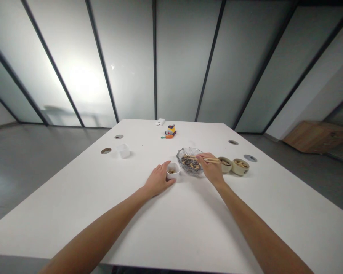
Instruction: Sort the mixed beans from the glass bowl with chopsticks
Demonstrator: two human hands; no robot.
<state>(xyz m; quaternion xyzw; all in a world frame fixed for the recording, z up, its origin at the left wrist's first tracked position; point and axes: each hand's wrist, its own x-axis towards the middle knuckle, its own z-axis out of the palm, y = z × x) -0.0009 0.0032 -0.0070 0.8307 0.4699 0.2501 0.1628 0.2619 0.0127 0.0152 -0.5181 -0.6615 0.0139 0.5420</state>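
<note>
Right hand's [211, 166] grip pinches chopsticks [214, 160] (likely light, stiff; best held toward rear) over glassy bowl [185, 168], right of frame centre; left hand's [158, 181] grip curls round white cup [173, 176], lower centre, probably light, best held by its walls.

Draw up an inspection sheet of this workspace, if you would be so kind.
Surface: white table, round fittings near its sides.
Work things: white cup with small bits inside; clear bowl of mixed small pieces; two beige bowls; chopsticks.
Clutter: translucent container at left; toy vehicle, orange item and white box toward the far edge.
Hands: left hand around the white cup; right hand holding chopsticks over the clear bowl.
Cables: nothing seen.
Surroundings: frosted panels, dark frames, grey floor.
</note>
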